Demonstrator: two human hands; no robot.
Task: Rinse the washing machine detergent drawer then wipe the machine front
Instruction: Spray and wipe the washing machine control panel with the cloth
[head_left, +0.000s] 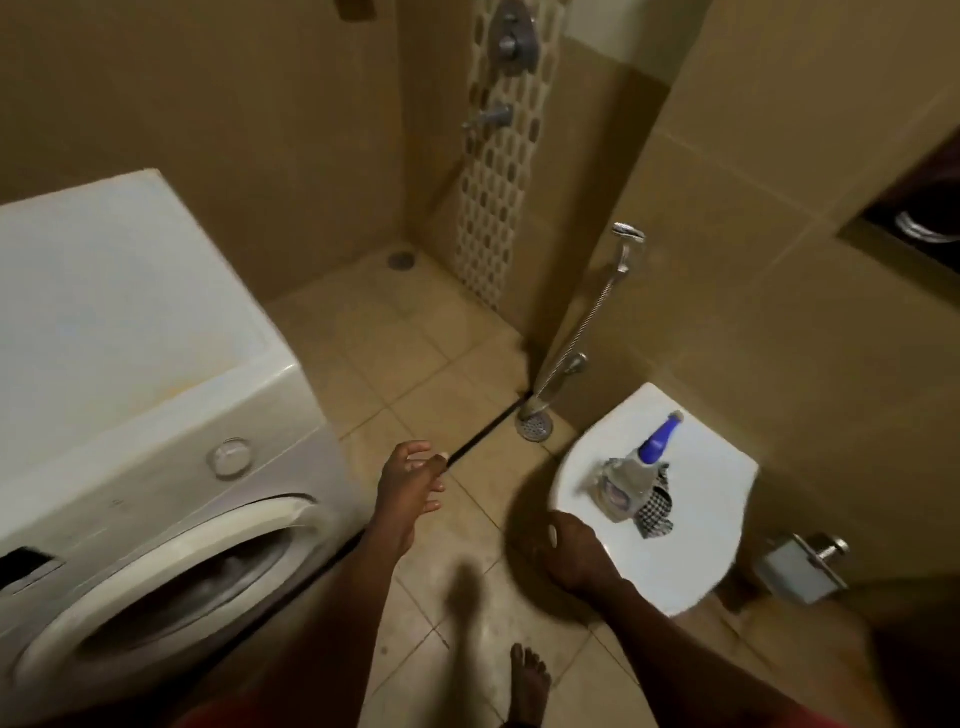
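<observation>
A white front-loading washing machine (156, 415) stands at the left, with a round door (171, 582) and a dial (230, 457). A dark rectangular slot (23, 564) gapes at its upper left front where the detergent drawer sits; no drawer shows in it. My left hand (410, 483) hovers over the floor just right of the machine, fingers loosely spread, holding nothing. My right hand (571, 551) hangs by the front edge of the closed toilet lid (691, 545), fingers relaxed and empty. On the lid lie a spray bottle with a blue top (636, 473) and a checked cloth (654, 512).
A hand shower on a metal hose (587, 317) hangs on the wall above a floor drain (534, 423). Shower taps (493, 117) sit on the far wall, with another drain (400, 260) in the corner. A paper holder (800, 566) is at the right. My bare foot (529, 686) stands on the tiles.
</observation>
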